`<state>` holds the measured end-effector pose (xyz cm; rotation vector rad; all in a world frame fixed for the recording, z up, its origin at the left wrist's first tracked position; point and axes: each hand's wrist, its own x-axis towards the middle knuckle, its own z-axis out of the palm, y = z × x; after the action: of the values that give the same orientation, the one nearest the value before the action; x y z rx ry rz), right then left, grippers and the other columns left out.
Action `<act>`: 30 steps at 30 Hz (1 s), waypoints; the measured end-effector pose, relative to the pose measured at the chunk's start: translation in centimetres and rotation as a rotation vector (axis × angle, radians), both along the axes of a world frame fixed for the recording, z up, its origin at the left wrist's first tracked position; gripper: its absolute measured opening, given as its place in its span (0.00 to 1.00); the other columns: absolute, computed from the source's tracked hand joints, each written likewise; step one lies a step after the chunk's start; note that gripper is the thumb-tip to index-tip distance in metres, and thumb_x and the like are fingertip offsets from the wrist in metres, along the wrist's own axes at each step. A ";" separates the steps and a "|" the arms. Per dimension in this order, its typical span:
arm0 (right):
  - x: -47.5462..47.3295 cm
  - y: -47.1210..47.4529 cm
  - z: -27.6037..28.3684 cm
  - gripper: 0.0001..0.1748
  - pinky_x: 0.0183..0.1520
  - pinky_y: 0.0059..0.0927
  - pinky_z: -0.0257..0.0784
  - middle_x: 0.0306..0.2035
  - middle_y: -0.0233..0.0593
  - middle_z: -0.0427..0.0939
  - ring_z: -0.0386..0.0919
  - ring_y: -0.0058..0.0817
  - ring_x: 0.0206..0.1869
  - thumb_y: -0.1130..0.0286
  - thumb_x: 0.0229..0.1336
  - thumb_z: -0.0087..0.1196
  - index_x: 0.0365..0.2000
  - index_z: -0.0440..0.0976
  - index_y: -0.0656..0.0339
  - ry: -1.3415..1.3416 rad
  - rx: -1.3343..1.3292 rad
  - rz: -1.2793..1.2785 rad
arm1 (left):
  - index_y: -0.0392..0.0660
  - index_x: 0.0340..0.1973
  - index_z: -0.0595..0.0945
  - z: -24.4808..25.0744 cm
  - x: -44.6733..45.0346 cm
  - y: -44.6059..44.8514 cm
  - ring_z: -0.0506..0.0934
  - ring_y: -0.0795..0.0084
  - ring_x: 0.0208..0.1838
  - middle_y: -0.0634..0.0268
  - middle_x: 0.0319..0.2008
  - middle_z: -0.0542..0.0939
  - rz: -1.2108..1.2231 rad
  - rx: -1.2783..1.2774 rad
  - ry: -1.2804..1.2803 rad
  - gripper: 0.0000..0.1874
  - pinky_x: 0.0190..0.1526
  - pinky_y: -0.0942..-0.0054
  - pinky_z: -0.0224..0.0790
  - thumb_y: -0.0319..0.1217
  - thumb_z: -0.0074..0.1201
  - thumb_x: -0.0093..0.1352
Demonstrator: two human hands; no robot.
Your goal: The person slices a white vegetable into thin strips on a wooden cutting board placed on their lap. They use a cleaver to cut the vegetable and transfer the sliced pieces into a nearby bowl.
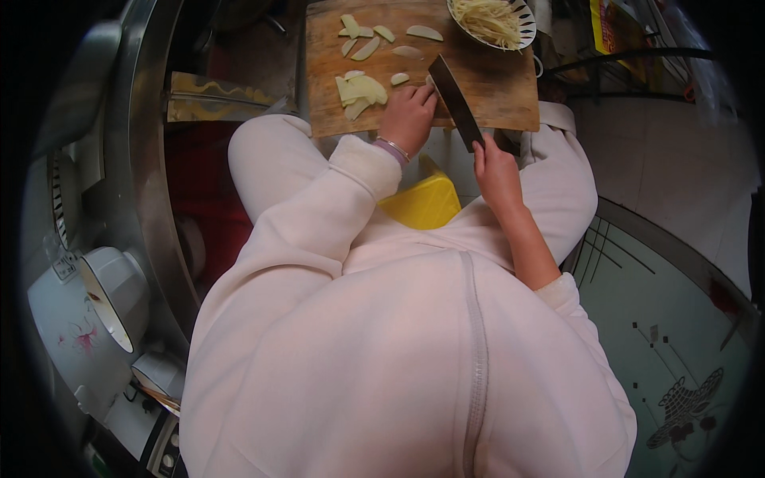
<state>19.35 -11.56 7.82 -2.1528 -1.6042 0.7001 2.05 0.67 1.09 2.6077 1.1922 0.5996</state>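
My right hand [497, 173] grips the handle end of a dark-bladed cleaver [455, 104], which slants across the near right part of a wooden cutting board [478, 77]. Beside the blade, the bent fingers of my left hand [409, 119] press a small pale potato piece [429, 79] onto the board; most of it is hidden. Just left of that hand lies a loose pile of thin potato slices [361, 92], with one small slice [399, 78] apart from it. Farther back, more slices [366, 49] are scattered. A patterned white bowl [527, 27] heaped with potato shreds [487, 21] stands at the far right corner.
Below the board, between my knees, is a yellow plastic object [424, 203]. A metal-edged counter [140, 179] runs along the left, with white bowls [122, 293] beyond it. To the right are a dark metal rack [633, 57] and a glass tabletop [645, 334].
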 end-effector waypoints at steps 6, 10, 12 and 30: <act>-1.2 -0.2 0.3 0.09 0.34 0.60 0.73 0.26 0.59 0.80 0.79 0.63 0.32 0.66 0.75 0.49 0.45 0.71 0.62 -0.097 -0.039 0.032 | 0.40 0.52 0.84 -0.4 -0.1 -0.3 0.77 0.62 0.56 0.64 0.54 0.82 -0.004 0.096 -0.053 0.19 0.56 0.62 0.72 0.27 0.55 0.65; -2.5 -0.4 0.4 0.12 0.33 0.60 0.76 0.25 0.58 0.81 0.81 0.61 0.30 0.66 0.75 0.47 0.50 0.69 0.62 -0.160 -0.117 0.065 | 0.40 0.53 0.84 -0.5 -0.2 -0.6 0.76 0.61 0.58 0.63 0.56 0.81 0.001 0.063 -0.051 0.20 0.57 0.62 0.71 0.26 0.55 0.64; -3.1 -0.1 0.2 0.13 0.34 0.60 0.76 0.25 0.58 0.82 0.82 0.62 0.31 0.66 0.75 0.47 0.51 0.68 0.62 -0.163 -0.137 0.059 | 0.41 0.54 0.83 -0.6 -0.3 -0.6 0.75 0.58 0.61 0.62 0.60 0.80 0.004 -0.009 -0.042 0.21 0.60 0.61 0.70 0.24 0.56 0.64; -0.8 -0.5 -0.8 0.10 0.34 0.56 0.72 0.27 0.61 0.79 0.79 0.62 0.33 0.68 0.74 0.50 0.46 0.74 0.65 0.053 0.015 -0.005 | 0.42 0.53 0.83 -1.3 -0.4 -0.7 0.77 0.62 0.58 0.65 0.59 0.81 0.000 0.080 -0.118 0.22 0.56 0.62 0.72 0.27 0.59 0.61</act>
<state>18.54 -12.09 7.00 -2.1095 -1.5713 0.7352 1.69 -0.04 -0.25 2.5963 1.1545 0.8050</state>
